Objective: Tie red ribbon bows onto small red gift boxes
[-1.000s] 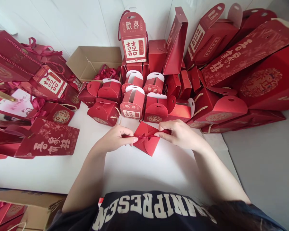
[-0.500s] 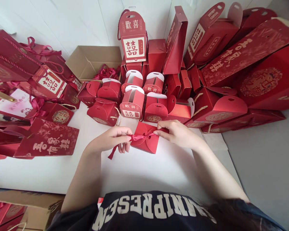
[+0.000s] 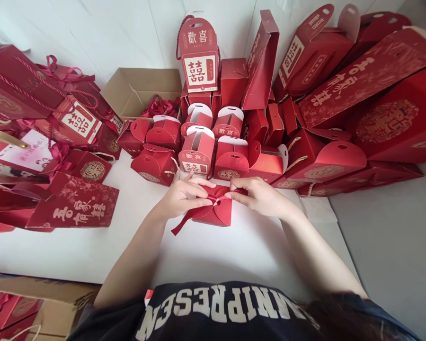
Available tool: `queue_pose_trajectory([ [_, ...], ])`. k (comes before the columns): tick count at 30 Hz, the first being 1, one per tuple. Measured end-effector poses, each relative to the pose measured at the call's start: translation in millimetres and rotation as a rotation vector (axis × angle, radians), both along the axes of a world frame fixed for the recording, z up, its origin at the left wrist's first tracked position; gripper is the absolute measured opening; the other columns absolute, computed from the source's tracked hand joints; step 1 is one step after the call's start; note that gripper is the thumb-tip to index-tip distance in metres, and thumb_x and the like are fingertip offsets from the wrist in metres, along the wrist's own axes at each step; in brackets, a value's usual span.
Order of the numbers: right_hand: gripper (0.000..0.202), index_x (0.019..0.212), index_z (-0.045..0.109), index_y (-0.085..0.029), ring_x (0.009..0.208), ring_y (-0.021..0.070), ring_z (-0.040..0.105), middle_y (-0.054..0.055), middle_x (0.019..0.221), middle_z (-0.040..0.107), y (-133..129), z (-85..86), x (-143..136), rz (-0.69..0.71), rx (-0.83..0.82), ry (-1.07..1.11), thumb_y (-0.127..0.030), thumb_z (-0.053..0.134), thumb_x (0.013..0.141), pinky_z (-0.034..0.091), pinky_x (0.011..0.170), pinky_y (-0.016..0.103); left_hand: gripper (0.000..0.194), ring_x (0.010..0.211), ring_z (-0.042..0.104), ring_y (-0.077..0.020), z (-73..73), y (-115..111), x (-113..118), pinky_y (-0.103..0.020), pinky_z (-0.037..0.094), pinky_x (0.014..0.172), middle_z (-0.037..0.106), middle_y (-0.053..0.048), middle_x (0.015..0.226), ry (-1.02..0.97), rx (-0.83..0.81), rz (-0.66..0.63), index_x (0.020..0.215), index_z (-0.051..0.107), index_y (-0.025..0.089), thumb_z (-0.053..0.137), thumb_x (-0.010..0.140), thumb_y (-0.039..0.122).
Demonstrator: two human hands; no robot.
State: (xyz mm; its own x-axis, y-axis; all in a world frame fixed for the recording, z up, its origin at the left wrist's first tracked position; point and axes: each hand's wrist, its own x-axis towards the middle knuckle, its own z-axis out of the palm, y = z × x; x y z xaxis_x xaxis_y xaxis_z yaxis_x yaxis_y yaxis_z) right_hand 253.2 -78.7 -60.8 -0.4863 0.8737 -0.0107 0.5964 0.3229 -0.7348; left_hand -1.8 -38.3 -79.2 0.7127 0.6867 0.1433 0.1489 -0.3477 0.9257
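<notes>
In front of me on the white table point(image 3: 206, 255) sits a small red gift box point(image 3: 213, 217) with curved, folded top flaps. A dark red ribbon point(image 3: 183, 221) crosses its top, and one tail hangs off to the lower left. My left hand point(image 3: 184, 196) reaches over the box's left side, with thumb and fingers pinching the ribbon near the middle of the top. My right hand point(image 3: 255, 195) pinches the ribbon at the box's right edge. Fingers partly cover the spot where the ribbon crosses.
Several small red boxes point(image 3: 195, 149) stand in rows just behind. Larger red gift boxes point(image 3: 383, 118) crowd the right, and more bags and boxes point(image 3: 74, 203) fill the left. A cardboard carton point(image 3: 115, 92) holding red ribbons is at the back; another carton point(image 3: 60, 303) is at lower left.
My left hand has moved right and inward, from beyond the box's left edge to over its top, taking the ribbon tail along. My right hand has stayed nearly in place.
</notes>
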Motion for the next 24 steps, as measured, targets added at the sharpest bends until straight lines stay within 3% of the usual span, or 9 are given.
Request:
queue_pose_trajectory([
  [3, 0.025, 0.082, 0.059, -0.020, 0.065, 0.0124, 0.045, -0.002, 0.073, 0.057, 0.8, -0.3, 0.2, 0.003, 0.012, 0.014, -0.037, 0.052, 0.098, 0.036, 0.064, 0.025, 0.012, 0.105, 0.066, -0.0227, -4.2, 1.1, 0.0, -0.047, 0.021, 0.120, 0.073, -0.004, 0.074, 0.073, 0.085, 0.087, 0.079, 0.080, 0.025, 0.075, 0.082, 0.036],
  [7, 0.028, 0.080, 0.060, -0.020, 0.064, 0.0124, 0.045, -0.002, 0.070, 0.055, 0.2, 4.0, 2.7, 0.022, -0.017, 0.066, -0.038, 0.052, 0.098, 0.037, 0.064, 0.025, 0.014, 0.099, 0.066, -0.0219, -1.2, 0.0, 1.3, -0.045, 0.028, 0.116, 0.072, -0.003, 0.071, 0.068, 0.147, 0.095, 0.077, 0.079, 0.025, 0.075, 0.082, 0.038],
  [11, 0.031, 0.077, 0.062, -0.019, 0.074, 0.0151, 0.053, 0.003, 0.082, 0.060, -6.1, 18.3, 6.8, 0.071, -0.022, 0.139, -0.041, 0.054, 0.097, 0.042, 0.068, 0.027, 0.017, 0.090, 0.064, -0.0200, 14.5, -7.3, 1.9, -0.044, 0.028, 0.113, 0.073, -0.001, 0.071, 0.088, 0.319, 0.142, 0.073, 0.077, 0.025, 0.073, 0.083, 0.039],
  [14, 0.025, 0.080, 0.066, -0.020, 0.094, 0.0196, 0.058, 0.008, 0.106, 0.061, -12.9, 31.0, 9.1, 0.115, 0.020, 0.176, -0.037, 0.057, 0.096, 0.047, 0.083, 0.032, 0.017, 0.082, 0.060, -0.0185, 30.0, -14.3, 1.6, -0.040, 0.036, 0.100, 0.074, 0.000, 0.074, 0.154, 0.425, 0.145, 0.075, 0.077, 0.025, 0.072, 0.084, 0.038],
  [16, 0.023, 0.082, 0.069, -0.021, 0.097, 0.0200, 0.058, 0.008, 0.108, 0.060, -16.1, 36.9, 9.8, 0.154, 0.009, 0.192, -0.035, 0.058, 0.095, 0.047, 0.086, 0.033, 0.016, 0.076, 0.057, -0.0174, 35.6, -16.9, 1.6, -0.038, 0.038, 0.092, 0.075, 0.000, 0.073, 0.164, 0.437, 0.117, 0.076, 0.078, 0.026, 0.072, 0.085, 0.038],
  [20, 0.024, 0.079, 0.071, -0.019, 0.083, 0.0162, 0.059, 0.005, 0.092, 0.059, -16.0, 36.5, 8.2, 0.193, -0.109, 0.254, -0.036, 0.063, 0.093, 0.049, 0.079, 0.031, 0.015, 0.074, 0.054, -0.0167, 26.5, -14.0, 3.8, -0.035, 0.040, 0.087, 0.073, 0.000, 0.069, 0.134, 0.365, 0.055, 0.078, 0.079, 0.026, 0.072, 0.084, 0.037],
  [24, 0.019, 0.080, 0.073, -0.018, 0.070, 0.0122, 0.059, 0.002, 0.083, 0.059, -8.3, 20.7, 3.5, 0.184, -0.296, 0.446, -0.034, 0.068, 0.090, 0.051, 0.067, 0.027, 0.017, 0.072, 0.052, -0.0169, 6.3, -6.8, 7.9, -0.035, 0.044, 0.086, 0.067, -0.001, 0.061, 0.022, 0.176, -0.010, 0.073, 0.079, 0.024, 0.073, 0.083, 0.036],
])
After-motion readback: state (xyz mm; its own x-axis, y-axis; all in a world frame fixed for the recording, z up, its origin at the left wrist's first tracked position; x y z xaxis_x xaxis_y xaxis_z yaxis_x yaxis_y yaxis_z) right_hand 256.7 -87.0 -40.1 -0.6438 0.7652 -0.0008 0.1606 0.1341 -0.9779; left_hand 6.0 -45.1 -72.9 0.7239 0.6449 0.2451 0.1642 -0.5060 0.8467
